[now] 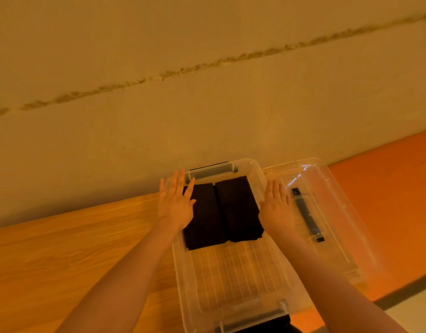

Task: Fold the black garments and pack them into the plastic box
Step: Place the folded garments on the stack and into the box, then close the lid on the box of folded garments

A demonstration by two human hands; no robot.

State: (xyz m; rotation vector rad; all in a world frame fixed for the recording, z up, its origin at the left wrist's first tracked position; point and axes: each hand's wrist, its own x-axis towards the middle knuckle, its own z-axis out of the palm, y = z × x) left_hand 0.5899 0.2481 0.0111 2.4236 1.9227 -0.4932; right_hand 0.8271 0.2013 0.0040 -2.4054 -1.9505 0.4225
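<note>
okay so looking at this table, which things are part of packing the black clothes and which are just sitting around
Part of the job:
left folded garment
right folded garment
plastic box
left hand
right hand

Just lying about:
clear lid beside the box
wooden table

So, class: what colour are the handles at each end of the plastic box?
Grey, on a clear box; the far handle shows best in the head view.

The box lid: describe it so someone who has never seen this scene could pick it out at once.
Start at the clear plastic box on the wooden table. Directly to its right, beyond the right hand, lies the lid. It is clear like the box but shallow and empty, with one dark latch strip running along it.
</note>
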